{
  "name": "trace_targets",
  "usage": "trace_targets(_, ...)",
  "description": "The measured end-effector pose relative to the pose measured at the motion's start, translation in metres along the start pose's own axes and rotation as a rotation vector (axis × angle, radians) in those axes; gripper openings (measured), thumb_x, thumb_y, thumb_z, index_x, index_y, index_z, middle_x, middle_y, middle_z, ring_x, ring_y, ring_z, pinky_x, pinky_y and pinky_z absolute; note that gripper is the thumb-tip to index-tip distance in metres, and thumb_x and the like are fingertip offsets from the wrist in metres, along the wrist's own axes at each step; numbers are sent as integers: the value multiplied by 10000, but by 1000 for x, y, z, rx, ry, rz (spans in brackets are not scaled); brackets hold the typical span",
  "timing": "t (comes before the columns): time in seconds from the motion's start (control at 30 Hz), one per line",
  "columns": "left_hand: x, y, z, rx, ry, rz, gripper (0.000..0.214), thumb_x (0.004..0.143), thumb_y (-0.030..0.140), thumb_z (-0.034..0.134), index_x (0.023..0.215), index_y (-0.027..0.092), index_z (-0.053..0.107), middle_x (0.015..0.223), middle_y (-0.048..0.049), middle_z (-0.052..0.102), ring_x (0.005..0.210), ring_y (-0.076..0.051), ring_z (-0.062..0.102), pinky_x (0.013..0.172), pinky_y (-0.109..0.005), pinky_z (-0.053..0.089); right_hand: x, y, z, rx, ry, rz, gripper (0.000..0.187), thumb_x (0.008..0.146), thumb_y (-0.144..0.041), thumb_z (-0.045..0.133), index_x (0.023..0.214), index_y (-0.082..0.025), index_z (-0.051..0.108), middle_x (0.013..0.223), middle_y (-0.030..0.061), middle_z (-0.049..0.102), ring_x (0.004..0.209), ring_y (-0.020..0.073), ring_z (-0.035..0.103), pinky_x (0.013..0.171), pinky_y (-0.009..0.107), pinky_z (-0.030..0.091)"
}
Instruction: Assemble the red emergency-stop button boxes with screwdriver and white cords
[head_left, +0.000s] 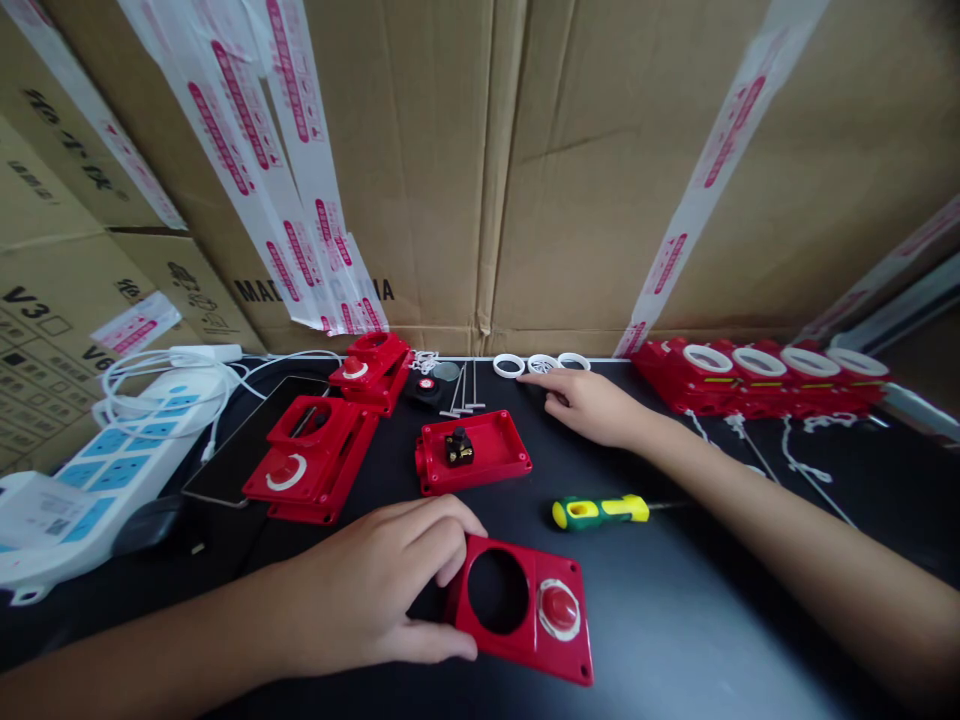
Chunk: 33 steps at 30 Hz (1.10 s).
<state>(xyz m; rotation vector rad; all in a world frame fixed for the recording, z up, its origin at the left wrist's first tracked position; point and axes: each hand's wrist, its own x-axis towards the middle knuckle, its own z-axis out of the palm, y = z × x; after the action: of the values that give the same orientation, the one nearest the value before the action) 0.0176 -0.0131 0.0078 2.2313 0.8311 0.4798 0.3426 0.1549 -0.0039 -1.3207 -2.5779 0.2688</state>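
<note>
My left hand (375, 585) grips the left edge of a red cover plate (529, 610) lying on the black table; the plate has a round hole and a red button. My right hand (589, 405) reaches to the back, its fingertips touching the middle one of three white rings (541, 364). Between my hands sit a red base tray (472, 452) with a small black part (459, 447) inside and a green-and-yellow screwdriver (600, 511).
Stacks of red plates (315, 455) lie left of centre, more red housings (373, 370) behind them. A row of red assemblies with white rings (757, 385) lines the back right. A power strip (112, 465), cables and a phone (247, 440) lie left. Cardboard boxes (600, 160) wall the back.
</note>
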Motion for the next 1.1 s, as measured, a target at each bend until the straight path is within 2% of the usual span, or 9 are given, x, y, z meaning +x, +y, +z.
trace_targets(0.1, 0, 1, 0, 9, -2, 7, 608, 821, 293, 1035, 923, 260, 436, 1203, -35, 720, 923, -210, 680, 777, -316, 503, 1, 0, -2, 3, -3, 8, 397, 1101, -396, 719, 1454, -216, 694, 1487, 129, 705, 1274, 289, 729, 1091, 541, 628)
trace_targets(0.2, -1, 2, -1, 20, -9, 1, 630, 814, 264, 1038, 919, 261, 417, 1211, -27, 720, 948, -212, 691, 792, -313, 504, -3, 3, -14, 21, -10, 11, 362, 1101, -380, 718, 1417, -204, 716, 1358, 108, 773, 1129, 246, 775, 1025, 490, 651)
trace_targets(0.37, 0, 1, 0, 20, -3, 14, 630, 810, 254, 1042, 934, 261, 425, 1223, -13, 715, 954, -201, 688, 791, -302, 502, -20, 12, -52, 9, 89, 71, 361, 1063, -220, 538, 1291, -207, 818, 1235, 81, 859, 1064, 246, 809, 989, 388, 625)
trace_targets(0.53, -2, -2, 1, 40, 7, 32, 642, 803, 246, 1046, 946, 265, 421, 1261, -11, 716, 976, -200, 696, 803, -301, 510, -43, 11, -88, -36, 139, 123, 330, 1016, -312, 564, 1135, -220, 858, 1149, 88, 872, 1036, 276, 801, 970, 408, 599)
trace_targets(0.67, -4, -4, 2, 67, 11, 36, 618, 824, 233, 1027, 968, 269, 427, 1277, -6, 709, 1012, -205, 709, 824, -306, 524, -73, 14, -117, -73, 242, 260, 307, 1019, -358, 596, 1116, -235, 860, 1082, 70, 870, 917, 235, 771, 867, 366, 559)
trace_targets(0.77, -4, -4, 2, 98, 22, 37, 611, 835, 201, 1005, 979, 274, 416, 1272, 2, 702, 1052, -215, 719, 847, -315, 540, -98, 26, -134, -141, 420, 460, 323, 1023, -331, 583, 1163, -224, 854, 803, 40, 794, 633, 187, 618, 667, 357, 459)
trace_targets(0.83, -3, -4, 2, 131, 28, 31, 609, 836, 198, 996, 988, 278, 412, 1272, 2, 699, 1065, -225, 726, 853, -328, 552, -110, 38, -141, -188, 515, 594, 329, 1013, -286, 585, 1190, -208, 851, 627, 6, 671, 531, 178, 502, 608, 362, 387)
trace_targets(0.9, -3, -4, 3, 164, 37, 22, 592, 844, 192, 974, 1000, 281, 410, 1286, -2, 695, 1072, -231, 733, 855, -339, 566, -116, 51, -142, -216, 544, 683, 311, 991, -237, 605, 1168, -198, 857, 578, -4, 615, 534, 183, 492, 621, 367, 374)
trace_targets(1.1, -3, -8, 4, 238, 90, 44, 540, 851, 175, 911, 1034, 287, 416, 1326, -29, 690, 1134, -250, 753, 906, -367, 611, -108, 65, -125, -194, 426, 667, 245, 986, -237, 637, 1064, -178, 862, 779, 65, 765, 700, 209, 629, 729, 367, 430)
